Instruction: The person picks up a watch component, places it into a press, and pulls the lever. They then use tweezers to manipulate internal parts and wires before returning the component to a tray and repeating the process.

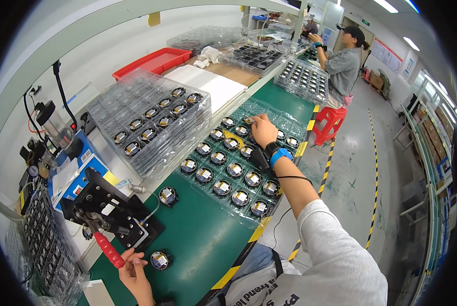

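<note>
- At the near end of the green surface (203, 250), the left hand (133, 270) is half curled, its fingers at the lower end of a red handle (108, 250); I cannot tell whether they grip it.
- Just right of that hand, a loose round module (159, 260) lies on the surface.
- By the surface's left edge stands a black press (121, 211), which bears the handle; it rises between the left hand and the tray stack beyond. A second loose module (168, 196) lies past it.
- Outside that edge, a clear tray of dark parts (47, 239) leans steeply, with a blue box (91, 166) farther on.
- Across the middle of the surface, a clear tray (277, 118) holds rows of round modules and reaches the striped tape (302, 148) on the right edge.
- Near that tray's far edge, the right hand (264, 132) has its fingers drawn together over one module (248, 120); whether it is gripped, I cannot tell. The wrist, with its blue band (280, 155), hides some pockets.
- Beyond the left edge sit a tray stack (113, 102), a white sheet (208, 84) and a red bin (154, 62).
- Toward the surface's far end are another loaded tray (321, 100), a red stool (330, 120) and a seated co-worker (347, 64).
</note>
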A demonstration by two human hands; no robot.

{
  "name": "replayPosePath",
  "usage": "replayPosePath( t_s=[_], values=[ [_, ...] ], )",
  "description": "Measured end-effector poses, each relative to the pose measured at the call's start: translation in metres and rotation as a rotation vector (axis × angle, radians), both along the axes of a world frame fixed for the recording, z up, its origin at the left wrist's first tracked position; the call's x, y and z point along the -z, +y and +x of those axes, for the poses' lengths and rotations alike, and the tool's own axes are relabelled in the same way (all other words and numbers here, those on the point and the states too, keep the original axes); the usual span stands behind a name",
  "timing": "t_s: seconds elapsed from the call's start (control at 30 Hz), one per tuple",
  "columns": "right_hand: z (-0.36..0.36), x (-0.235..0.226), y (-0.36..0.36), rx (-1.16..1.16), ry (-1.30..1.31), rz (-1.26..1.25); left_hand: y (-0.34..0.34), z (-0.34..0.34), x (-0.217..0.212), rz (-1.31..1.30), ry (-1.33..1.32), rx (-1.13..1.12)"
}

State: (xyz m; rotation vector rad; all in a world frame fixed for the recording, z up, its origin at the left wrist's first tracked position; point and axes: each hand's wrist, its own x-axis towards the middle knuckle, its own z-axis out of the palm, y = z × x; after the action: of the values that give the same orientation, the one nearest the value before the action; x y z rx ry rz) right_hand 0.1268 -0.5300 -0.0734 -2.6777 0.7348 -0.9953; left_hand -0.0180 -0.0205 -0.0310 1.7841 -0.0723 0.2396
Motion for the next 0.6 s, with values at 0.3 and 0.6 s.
replayPosePath(
  t_s=[0.3, 0.6],
  values=[
    [0.0015, 0.0016, -0.0021, 0.018, -0.012, 0.021, -0.0007, -0.0015, 0.0014, -0.035, 0.015, 0.000],
    [0.0036, -0.0027, -0.0037, 0.028, 0.047, 0.059, -0.0013, -0.0023, -0.0019, -0.034, 0.011, 0.006]
  ],
)
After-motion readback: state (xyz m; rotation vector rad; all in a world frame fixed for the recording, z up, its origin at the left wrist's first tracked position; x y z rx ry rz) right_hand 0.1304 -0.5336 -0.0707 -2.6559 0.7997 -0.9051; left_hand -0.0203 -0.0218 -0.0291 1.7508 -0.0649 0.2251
